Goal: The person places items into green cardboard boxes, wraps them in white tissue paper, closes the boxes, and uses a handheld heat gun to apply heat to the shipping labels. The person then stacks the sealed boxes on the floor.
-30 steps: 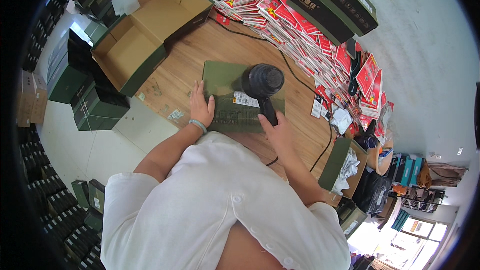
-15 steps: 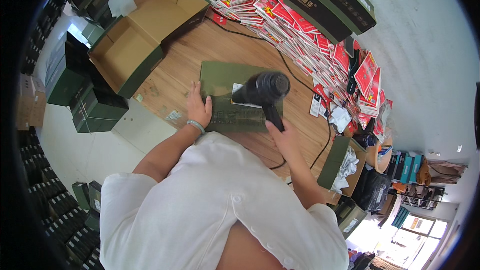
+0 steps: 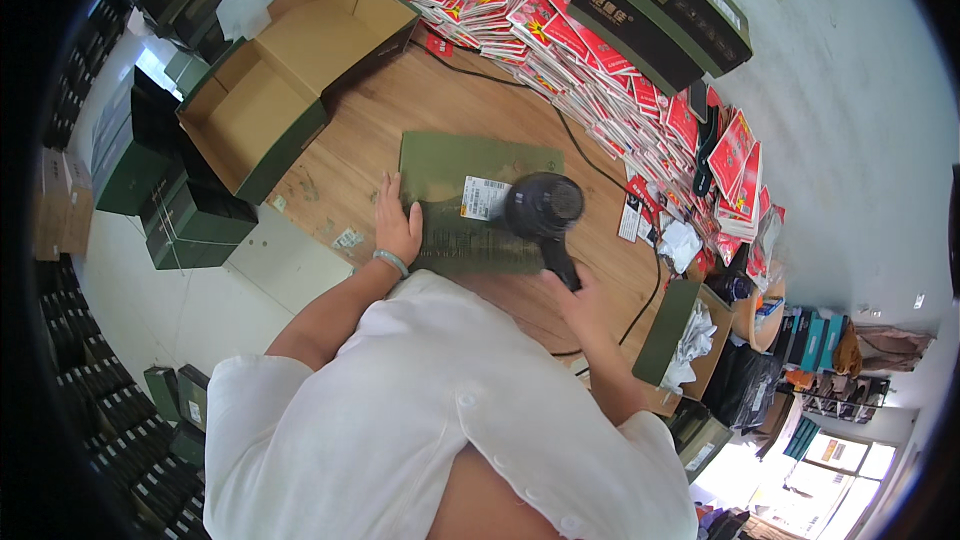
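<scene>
A flat olive-green box (image 3: pixel 470 195) lies on the wooden table (image 3: pixel 400 105) in front of me, with a white label (image 3: pixel 484 197) on its top. My left hand (image 3: pixel 396 224) presses flat on the box's left end, fingers spread; a pale bracelet circles that wrist. My right hand (image 3: pixel 578 302) grips the handle of a black hair dryer (image 3: pixel 545 210), whose round head hovers over the box right beside the label. Its black cord (image 3: pixel 640 290) trails off to the right across the table.
An open green carton with a brown inside (image 3: pixel 285 65) stands at the table's far left. Rows of red packets (image 3: pixel 600 65) line the far and right edges, with dark boxes (image 3: pixel 665 5) behind. A small open box with white paper (image 3: pixel 690 335) sits right. Green boxes (image 3: pixel 190 225) stack on the floor left.
The hair dryer has swung from pointing up over the box's middle to lying over the label, its head tilted toward the box. My left hand has stayed on the box.
</scene>
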`<act>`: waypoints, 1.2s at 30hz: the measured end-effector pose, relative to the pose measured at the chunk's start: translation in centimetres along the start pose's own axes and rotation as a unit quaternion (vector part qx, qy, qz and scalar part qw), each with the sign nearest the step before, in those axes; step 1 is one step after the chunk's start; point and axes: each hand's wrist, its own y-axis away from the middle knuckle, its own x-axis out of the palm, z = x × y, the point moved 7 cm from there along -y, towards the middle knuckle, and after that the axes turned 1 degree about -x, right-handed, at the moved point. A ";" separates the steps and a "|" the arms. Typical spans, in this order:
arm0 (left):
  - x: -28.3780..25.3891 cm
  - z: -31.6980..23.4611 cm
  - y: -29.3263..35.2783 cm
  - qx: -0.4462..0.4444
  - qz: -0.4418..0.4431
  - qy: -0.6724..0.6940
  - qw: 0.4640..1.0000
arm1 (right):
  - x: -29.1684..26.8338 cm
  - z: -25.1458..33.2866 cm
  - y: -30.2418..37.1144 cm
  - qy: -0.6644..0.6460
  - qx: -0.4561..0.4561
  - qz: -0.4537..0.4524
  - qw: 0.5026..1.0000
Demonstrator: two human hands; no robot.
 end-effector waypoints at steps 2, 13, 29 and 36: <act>0.1 0.1 0.4 0.003 0.006 0.004 1.000 | -1.8 -1.1 0.3 0.039 0.024 -0.062 0.997; 0.2 0.1 -0.1 -0.001 0.009 0.012 1.000 | -0.5 -1.2 0.7 0.023 0.035 0.013 0.999; 0.6 -0.1 0.3 0.018 0.014 0.001 1.000 | -2.8 -1.9 -0.5 0.022 -0.009 -0.057 0.998; 0.5 -0.1 0.3 0.029 0.008 -0.006 1.000 | -1.0 2.1 -1.3 0.040 -0.038 -0.011 0.998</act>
